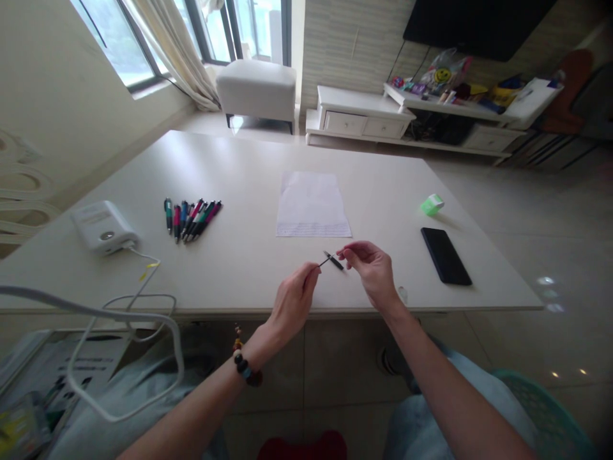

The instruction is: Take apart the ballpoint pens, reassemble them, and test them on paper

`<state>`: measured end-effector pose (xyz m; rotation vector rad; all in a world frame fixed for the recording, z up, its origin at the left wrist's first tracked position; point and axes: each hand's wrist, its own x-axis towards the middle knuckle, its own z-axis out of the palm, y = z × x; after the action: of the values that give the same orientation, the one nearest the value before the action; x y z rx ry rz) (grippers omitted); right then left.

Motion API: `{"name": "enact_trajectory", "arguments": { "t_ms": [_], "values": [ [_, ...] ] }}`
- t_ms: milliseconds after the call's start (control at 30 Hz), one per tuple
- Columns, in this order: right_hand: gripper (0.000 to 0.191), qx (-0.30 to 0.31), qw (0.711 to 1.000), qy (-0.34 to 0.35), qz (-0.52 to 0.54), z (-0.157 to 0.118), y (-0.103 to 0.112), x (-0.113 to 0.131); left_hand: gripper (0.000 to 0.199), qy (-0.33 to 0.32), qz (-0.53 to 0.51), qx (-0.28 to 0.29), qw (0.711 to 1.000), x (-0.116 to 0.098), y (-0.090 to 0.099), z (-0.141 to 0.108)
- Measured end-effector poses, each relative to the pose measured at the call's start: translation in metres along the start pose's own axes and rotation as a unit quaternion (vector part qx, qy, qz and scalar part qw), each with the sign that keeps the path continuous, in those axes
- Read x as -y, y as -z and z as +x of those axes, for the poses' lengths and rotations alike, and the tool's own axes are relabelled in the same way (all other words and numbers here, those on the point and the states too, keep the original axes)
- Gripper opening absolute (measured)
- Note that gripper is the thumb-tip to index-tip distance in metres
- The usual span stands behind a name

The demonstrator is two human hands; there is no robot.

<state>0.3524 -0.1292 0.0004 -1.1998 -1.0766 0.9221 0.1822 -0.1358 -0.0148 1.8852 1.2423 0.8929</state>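
Observation:
My left hand (295, 295) pinches one end of a thin dark pen refill (326, 261) above the table's near edge. At the refill's lighter far end, my right hand (368, 265) has its thumb and fingertips closed together; whether they grip the tip or a tiny part on it is too small to make out. Just behind the refill, a black pen barrel piece (335, 261) lies on the table. Beyond both hands is a sheet of white paper (313, 204). Several coloured click pens (194, 219) lie in a bunch to the left.
On the white table (239, 166), a black phone (446, 256) and a small green-and-white object (433, 204) lie right. A small clear round thing (403, 294) sits by my right wrist. At left, a white box (105, 227) trails a white cable (158, 319) over the near edge.

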Motion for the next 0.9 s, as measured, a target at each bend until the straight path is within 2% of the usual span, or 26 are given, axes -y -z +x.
{"name": "enact_trajectory", "arguments": {
  "t_ms": [133,433,567,733,900],
  "values": [
    [0.023,-0.012,1.0,0.009,-0.006,-0.0046,0.0028,0.0053,0.028,-0.01,0.011,0.015,1.0,0.0004,-0.0004,-0.0002],
    [0.021,0.012,0.998,0.008,-0.057,-0.004,0.0022,0.0057,0.026,-0.016,0.017,0.019,1.0,0.0026,-0.004,0.0007],
    [0.022,0.002,0.999,0.001,-0.037,-0.003,0.0026,0.007,0.027,-0.017,0.02,0.023,0.999,0.0022,-0.0036,0.0009],
    [0.022,0.018,0.998,-0.003,-0.063,-0.0025,0.0031,0.0056,0.025,-0.025,0.012,0.028,0.999,0.0014,-0.0025,0.0001],
    [0.024,0.001,0.999,0.007,-0.049,-0.0021,0.0041,0.0067,0.026,-0.025,0.015,0.021,0.999,0.0022,-0.002,-0.0003]
  ]
}}
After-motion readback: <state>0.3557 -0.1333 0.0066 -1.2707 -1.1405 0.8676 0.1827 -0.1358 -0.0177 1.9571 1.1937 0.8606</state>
